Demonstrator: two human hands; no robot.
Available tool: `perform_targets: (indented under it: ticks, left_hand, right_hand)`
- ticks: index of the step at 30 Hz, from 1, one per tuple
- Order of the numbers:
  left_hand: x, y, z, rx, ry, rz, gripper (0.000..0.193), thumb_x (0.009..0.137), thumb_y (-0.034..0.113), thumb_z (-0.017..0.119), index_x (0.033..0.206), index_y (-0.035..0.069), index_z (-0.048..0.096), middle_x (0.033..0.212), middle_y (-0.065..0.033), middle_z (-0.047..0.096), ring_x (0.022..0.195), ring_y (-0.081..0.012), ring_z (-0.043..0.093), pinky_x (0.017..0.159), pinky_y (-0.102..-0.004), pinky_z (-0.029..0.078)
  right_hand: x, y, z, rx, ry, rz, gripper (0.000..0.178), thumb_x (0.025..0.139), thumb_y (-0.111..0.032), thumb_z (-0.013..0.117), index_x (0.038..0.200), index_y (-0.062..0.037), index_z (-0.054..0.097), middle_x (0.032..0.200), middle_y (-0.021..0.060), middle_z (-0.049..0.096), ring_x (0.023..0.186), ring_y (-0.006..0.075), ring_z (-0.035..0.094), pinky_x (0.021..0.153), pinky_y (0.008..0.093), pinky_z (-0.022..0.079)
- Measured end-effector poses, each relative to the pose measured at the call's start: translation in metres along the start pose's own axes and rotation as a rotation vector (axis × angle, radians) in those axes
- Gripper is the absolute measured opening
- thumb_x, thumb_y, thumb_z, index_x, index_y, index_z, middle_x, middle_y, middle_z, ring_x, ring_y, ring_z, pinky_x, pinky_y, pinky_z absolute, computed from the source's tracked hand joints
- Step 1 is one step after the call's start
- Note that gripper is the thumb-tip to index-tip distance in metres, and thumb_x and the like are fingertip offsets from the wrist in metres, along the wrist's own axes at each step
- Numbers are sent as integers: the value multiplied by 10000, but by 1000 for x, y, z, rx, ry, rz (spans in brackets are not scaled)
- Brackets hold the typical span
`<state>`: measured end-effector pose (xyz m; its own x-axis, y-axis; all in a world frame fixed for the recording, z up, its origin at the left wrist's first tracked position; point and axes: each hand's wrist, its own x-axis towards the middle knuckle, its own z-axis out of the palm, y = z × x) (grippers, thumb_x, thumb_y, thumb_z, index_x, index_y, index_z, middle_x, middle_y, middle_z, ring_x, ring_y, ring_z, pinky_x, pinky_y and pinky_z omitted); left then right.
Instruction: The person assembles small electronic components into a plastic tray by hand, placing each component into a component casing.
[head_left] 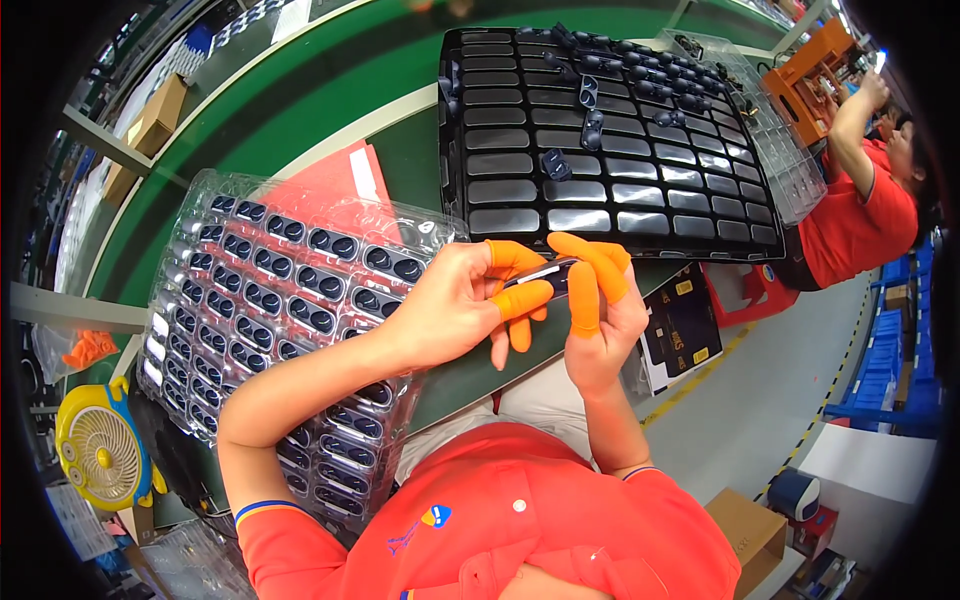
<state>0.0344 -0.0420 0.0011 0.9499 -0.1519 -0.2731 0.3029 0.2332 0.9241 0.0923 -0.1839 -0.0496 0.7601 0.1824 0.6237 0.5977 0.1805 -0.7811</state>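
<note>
Between my two hands is a small dark earbud case (pixel 554 278) with a pale strip along its edge. My left hand (pixel 452 308) pinches its left end, and my right hand (pixel 606 325) grips its right end. Orange finger covers sit on several fingers of both hands. Left of them, beneath my left forearm, lies a clear plastic tray (pixel 418 222) filled with rows of dark oval case pieces (pixel 312 315), each with two recesses. Beyond my hands is a black compartment tray (pixel 500 218). Dark small case parts (pixel 557 165) lie scattered on it, mostly toward its far end.
A red sheet (pixel 350 185) lies partly under the clear tray on the green table (pixel 405 165). A yellow and blue fan (pixel 105 445) stands at the left. Another clear tray (pixel 790 175) is past the black one. At the far right a person in red (pixel 870 215) raises an arm.
</note>
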Motion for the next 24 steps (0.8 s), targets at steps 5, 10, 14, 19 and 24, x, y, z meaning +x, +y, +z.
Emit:
perform_targets:
  ticks: [5, 10, 14, 19, 24]
  left_hand:
    - [2, -16, 1, 319, 121, 111, 244, 875, 85, 555, 1062, -69, 526, 796, -106, 606, 659, -111, 595, 534, -215, 474]
    - [2, -19, 3, 565, 154, 316, 241, 866, 79, 559, 1062, -60, 536, 803, -106, 616, 682, -101, 590, 540, -212, 443]
    - [1, 12, 1, 270, -49, -122, 284, 863, 55, 548, 1123, -56, 516, 878, -123, 620, 742, -114, 592, 611, -225, 479]
    - [-1, 10, -5, -20, -180, 15, 374, 871, 60, 540, 1226, -31, 465, 952, -132, 608, 741, -151, 602, 609, -237, 486]
    - [1, 4, -7, 47, -243, 157, 438, 876, 47, 517, 1288, -43, 400, 1023, -175, 596, 799, -190, 618, 679, -279, 512]
  right_hand:
    - [-8, -5, 0, -258, -79, -40, 134, 831, 4, 593, 949, 55, 629, 838, 80, 609, 688, 114, 535, 590, 196, 416]
    - [-15, -4, 6, -212, 60, -73, 116, 819, 36, 588, 922, 64, 634, 831, 88, 614, 661, 100, 535, 553, 191, 423]
    - [-10, -4, -1, -148, 66, 2, 115, 822, 30, 587, 918, 66, 640, 843, 86, 616, 652, 76, 532, 520, 168, 408]
    - [0, -1, -16, -49, 125, 41, 131, 826, 6, 592, 929, 67, 647, 850, 73, 614, 629, 46, 516, 466, 140, 358]
    - [-2, -3, -18, -69, 157, 57, 144, 830, -18, 598, 934, 69, 647, 847, 63, 609, 597, 32, 489, 449, 139, 324]
